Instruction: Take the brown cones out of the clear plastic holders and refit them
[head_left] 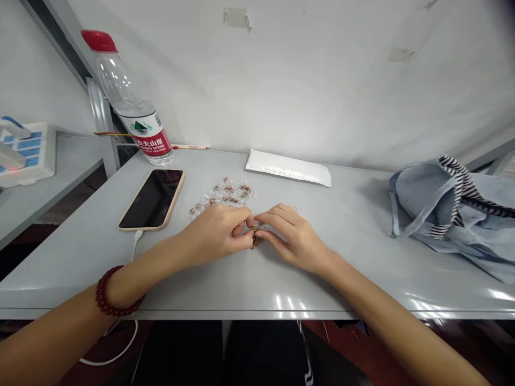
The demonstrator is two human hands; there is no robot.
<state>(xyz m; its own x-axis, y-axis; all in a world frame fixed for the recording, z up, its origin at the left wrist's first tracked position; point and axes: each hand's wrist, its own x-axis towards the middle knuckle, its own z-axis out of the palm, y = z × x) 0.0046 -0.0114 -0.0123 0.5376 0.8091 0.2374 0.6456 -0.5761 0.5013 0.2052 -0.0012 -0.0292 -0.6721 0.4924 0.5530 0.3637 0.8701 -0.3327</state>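
Left hand and right hand both narrow, fingertips pinched on little brown beads, middle of the table. More beads at 12 o'clock (some in clear wrap, it looks like). Danger: one slip of the fingers, then a bead rolling off the table at 6 o'clock, or a bump into the pile.

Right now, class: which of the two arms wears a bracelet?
The left arm, with a dark red bead bracelet at its wrist; the right arm is bare.
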